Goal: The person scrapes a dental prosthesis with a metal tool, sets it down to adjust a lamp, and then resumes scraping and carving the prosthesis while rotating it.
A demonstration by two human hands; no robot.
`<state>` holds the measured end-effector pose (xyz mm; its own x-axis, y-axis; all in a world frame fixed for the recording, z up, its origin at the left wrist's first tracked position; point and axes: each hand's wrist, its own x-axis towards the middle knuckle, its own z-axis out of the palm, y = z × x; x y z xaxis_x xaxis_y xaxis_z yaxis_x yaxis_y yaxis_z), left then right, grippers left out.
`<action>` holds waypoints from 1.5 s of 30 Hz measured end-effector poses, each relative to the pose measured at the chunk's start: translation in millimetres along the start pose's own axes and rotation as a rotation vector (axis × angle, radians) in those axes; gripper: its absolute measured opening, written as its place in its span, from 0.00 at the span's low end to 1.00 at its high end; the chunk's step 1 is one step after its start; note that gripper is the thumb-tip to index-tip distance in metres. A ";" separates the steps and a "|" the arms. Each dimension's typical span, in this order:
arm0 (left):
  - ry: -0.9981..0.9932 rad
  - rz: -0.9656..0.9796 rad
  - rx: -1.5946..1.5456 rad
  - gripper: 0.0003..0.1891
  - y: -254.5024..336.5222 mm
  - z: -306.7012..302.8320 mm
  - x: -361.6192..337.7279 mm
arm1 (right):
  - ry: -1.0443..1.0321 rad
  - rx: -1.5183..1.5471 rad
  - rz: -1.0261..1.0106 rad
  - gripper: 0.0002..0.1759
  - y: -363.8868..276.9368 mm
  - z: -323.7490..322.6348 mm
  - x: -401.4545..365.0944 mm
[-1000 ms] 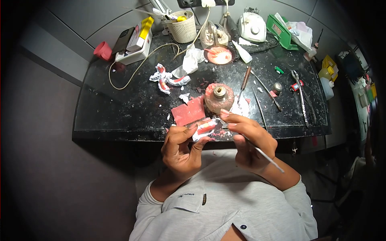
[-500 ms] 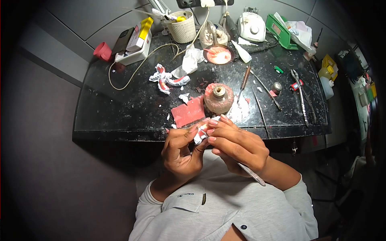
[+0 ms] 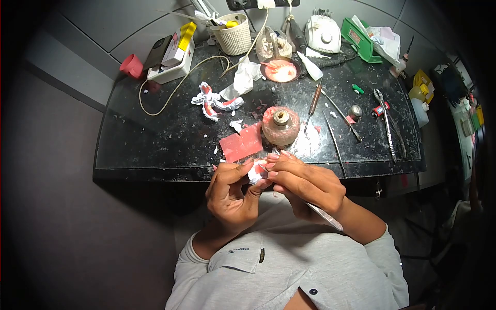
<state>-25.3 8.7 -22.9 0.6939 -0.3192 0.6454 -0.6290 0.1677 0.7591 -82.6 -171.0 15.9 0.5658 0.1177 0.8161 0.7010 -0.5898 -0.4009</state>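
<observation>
Overhead light, evidently, falls hardest on the middle of the black bench top (image 3: 155, 137), which is scuffed and strewn with pale crumbs before a grey panelled wall (image 3: 139, 23). At its front edge the left hand (image 3: 231, 192) pinches a small pink-and-white piece (image 3: 255, 174) between thumb and fingers; the right hand (image 3: 310, 187) curls its fingers narrowly round a slim metal tool (image 3: 326, 218), fingertips at the piece. A pink sheet (image 3: 242, 144) lies flat beside a squat round jar (image 3: 281, 133). Farther back stand a cream basket (image 3: 235, 40), a white dial unit (image 3: 324, 35) and a green bin (image 3: 359, 39); the room's right side is dim.
</observation>
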 end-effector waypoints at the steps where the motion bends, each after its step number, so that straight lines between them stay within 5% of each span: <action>1: 0.000 0.000 0.000 0.19 -0.1 0.0 -0.8 | -0.003 0.002 -0.004 0.13 0.5 -0.1 -0.6; 17: 0.026 -0.090 -0.112 0.18 4.7 1.1 3.2 | -0.037 0.037 0.060 0.17 -0.7 -2.5 -2.6; 29: -0.004 -0.074 0.049 0.15 4.7 -2.2 6.6 | -0.024 0.015 0.105 0.12 2.9 0.7 -6.7; 45: -0.077 -0.237 -0.068 0.14 2.5 -9.6 14.9 | 0.052 0.301 0.385 0.11 5.5 -6.0 -2.6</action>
<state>-13.1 13.2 -10.6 0.7890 -0.4264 0.4424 -0.4250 0.1412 0.8941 -82.8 -179.3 14.1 0.7913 -0.1085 0.6017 0.5439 -0.3247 -0.7738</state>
